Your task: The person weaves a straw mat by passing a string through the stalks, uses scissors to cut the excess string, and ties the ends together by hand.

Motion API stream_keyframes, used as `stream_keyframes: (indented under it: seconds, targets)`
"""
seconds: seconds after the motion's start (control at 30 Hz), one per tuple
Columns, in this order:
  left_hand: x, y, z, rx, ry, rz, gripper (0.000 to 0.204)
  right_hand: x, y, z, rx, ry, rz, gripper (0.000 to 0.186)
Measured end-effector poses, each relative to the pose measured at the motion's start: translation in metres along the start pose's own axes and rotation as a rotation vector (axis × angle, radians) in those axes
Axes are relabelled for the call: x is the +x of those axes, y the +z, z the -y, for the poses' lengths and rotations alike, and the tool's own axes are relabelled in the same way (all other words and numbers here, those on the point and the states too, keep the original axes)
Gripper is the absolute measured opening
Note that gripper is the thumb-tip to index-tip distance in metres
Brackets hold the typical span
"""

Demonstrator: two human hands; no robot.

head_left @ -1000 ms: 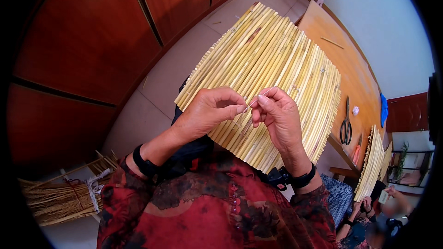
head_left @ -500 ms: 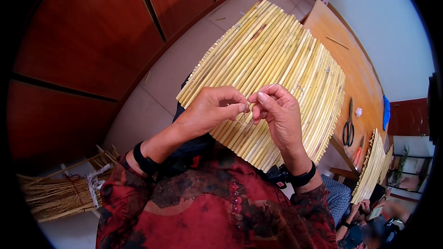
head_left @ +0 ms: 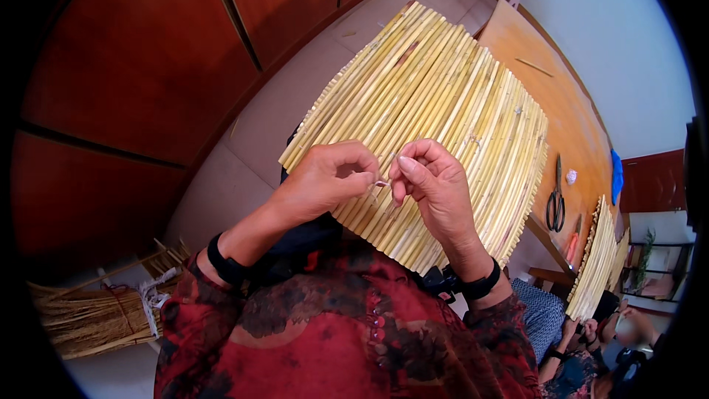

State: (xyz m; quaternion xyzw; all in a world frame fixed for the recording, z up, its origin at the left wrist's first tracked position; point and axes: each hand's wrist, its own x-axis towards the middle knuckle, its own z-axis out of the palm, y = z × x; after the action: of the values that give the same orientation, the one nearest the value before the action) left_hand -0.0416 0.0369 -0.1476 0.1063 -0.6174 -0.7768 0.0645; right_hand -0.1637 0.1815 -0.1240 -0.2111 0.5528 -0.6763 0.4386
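A mat of pale yellow straw stalks (head_left: 428, 96), laid side by side, slants away in front of me. Above its near part, my left hand (head_left: 329, 181) pinches a thin whitish thread (head_left: 382, 184) between thumb and forefinger. Close beside it, the fingers of my right hand (head_left: 434, 185) are also closed in a pinch, at the thread's other side; only a short stretch shows between the two hands. Small thread knots (head_left: 473, 138) sit on the mat farther right.
On the wooden table (head_left: 546, 103) lie black scissors (head_left: 556, 203), a loose stalk (head_left: 533, 67), a red-handled tool (head_left: 573, 244) and a blue cloth (head_left: 617, 176). At lower right, another person's hands (head_left: 580, 329) touch a second mat (head_left: 591, 266). A straw bundle (head_left: 88, 318) lies at lower left.
Both hands have shifted slightly left and spread a little apart, the left one moving more. The thread now spans the gap between the fingertips.
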Motion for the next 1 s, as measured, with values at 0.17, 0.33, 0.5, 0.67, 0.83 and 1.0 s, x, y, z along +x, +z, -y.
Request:
stream_keyframes:
  seconds: [0.17,0.33,0.5,0.67,0.83,1.0]
  targets:
    - [-0.014,-0.024,-0.008,-0.344,-0.036,-0.053,0.007,-0.011,-0.016,0.006,0.234,0.008,0.168,0.01]
    - [-0.031,-0.039,-0.01,-0.623,0.088,-0.148,0.01,-0.017,-0.033,-0.001,0.316,-0.066,0.037,0.011]
    - [-0.021,-0.011,-0.014,-0.289,-0.144,-0.139,0.019,-0.013,-0.021,-0.004,0.302,-0.094,-0.023,0.01]
    - [-0.007,0.013,-0.015,-0.184,-0.142,0.054,0.025,-0.014,-0.011,0.002,0.282,-0.112,-0.024,0.01]
    - [0.002,0.021,-0.023,-0.063,-0.115,0.083,0.021,-0.018,-0.011,0.002,0.226,-0.122,-0.003,0.011]
    - [-0.004,0.009,-0.013,-0.098,-0.114,0.084,0.01,-0.013,-0.014,0.001,0.252,-0.207,-0.128,0.01]
